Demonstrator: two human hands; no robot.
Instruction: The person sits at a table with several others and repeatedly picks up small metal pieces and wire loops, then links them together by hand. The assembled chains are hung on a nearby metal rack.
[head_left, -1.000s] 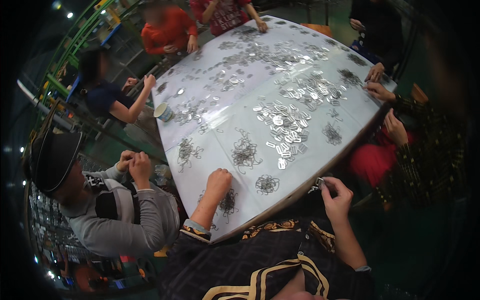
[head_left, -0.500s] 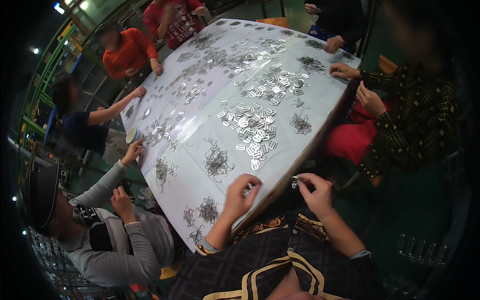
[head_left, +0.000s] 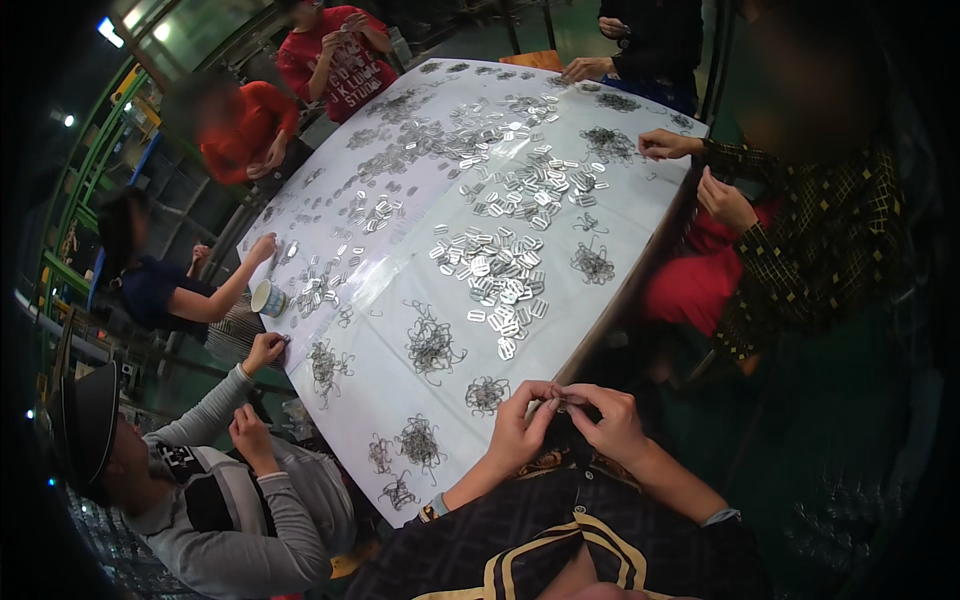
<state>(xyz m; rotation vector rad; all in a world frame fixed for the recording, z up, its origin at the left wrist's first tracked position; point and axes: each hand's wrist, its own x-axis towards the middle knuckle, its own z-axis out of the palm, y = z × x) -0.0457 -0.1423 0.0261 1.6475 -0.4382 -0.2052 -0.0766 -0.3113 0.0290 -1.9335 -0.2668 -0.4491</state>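
My left hand (head_left: 522,428) and my right hand (head_left: 607,418) meet at the near edge of the table, thumbs and fingertips pinched together. A small piece between the fingertips is too hidden to name. Just left of my left hand lies a tangled pile of thin wire hooks (head_left: 487,395). More wire hooks (head_left: 418,440) are heaped further left, and a larger heap of hooks (head_left: 430,345) sits beyond. Ahead of my hands, flat silver slotted buckles (head_left: 505,270) spread in a loose pile.
A white-covered table (head_left: 385,300) fills the middle. Several people sit or stand around it: a person in grey (head_left: 230,510) at left, one in a patterned dark sleeve (head_left: 800,230) at right. A paper cup (head_left: 268,299) stands at the left edge.
My left hand has moved right, uncovering the near hook pile, and my right hand has come in from the right to meet it. The paper cup now stands upright.
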